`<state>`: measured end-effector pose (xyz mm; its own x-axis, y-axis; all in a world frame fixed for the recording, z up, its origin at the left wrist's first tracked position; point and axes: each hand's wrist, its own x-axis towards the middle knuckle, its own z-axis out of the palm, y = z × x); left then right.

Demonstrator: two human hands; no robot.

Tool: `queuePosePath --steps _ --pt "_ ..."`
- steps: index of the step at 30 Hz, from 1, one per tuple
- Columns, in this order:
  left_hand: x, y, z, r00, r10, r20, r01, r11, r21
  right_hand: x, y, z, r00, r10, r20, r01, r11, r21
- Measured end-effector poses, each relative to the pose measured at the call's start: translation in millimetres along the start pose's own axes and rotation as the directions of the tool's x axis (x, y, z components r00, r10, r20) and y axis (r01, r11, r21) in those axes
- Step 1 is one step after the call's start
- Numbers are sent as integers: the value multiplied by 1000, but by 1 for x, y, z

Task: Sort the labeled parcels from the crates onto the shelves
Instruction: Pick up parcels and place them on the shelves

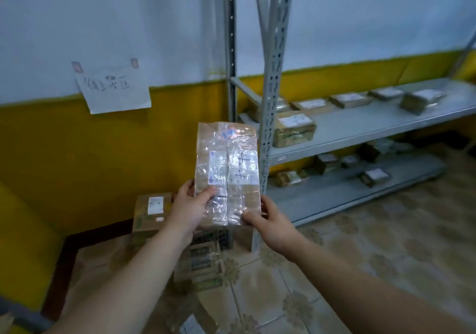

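Paper sign [113, 89] taped to wall [128, 24]: four handwritten Chinese characters, seemingly 待上架区.
Parcel [226, 169] in clear wrap: white label [243, 169] with handwritten strokes and small print, blurred, unreadable; blue printed mark [228, 133] near top, illegible.
Carton [143, 221] on floor [257, 295]: white sticker [155, 205], text too small.
Shelf parcels [295, 127]: white labels, none legible.

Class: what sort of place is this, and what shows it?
Probably a small parcel storage room: metal shelving holds labelled parcels, a handwritten sign hangs on the wall, and boxes sit on the floor.
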<state>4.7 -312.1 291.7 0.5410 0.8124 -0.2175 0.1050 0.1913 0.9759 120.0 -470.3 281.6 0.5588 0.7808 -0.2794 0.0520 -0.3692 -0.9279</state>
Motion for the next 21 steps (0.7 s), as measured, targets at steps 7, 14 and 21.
queuePosePath --steps 7,14,21 --pt "-37 26 188 975 62 215 -58 998 -27 -77 23 -176 958 -46 -285 33 998 -52" --pt "-79 39 361 926 79 369 -52 995 -82 -139 65 -332 885 -28 -465 -13 996 -84" --pt "-74 36 482 868 52 493 -20 997 -70 -150 96 -426 832 1 -554 -7 1000 -8"
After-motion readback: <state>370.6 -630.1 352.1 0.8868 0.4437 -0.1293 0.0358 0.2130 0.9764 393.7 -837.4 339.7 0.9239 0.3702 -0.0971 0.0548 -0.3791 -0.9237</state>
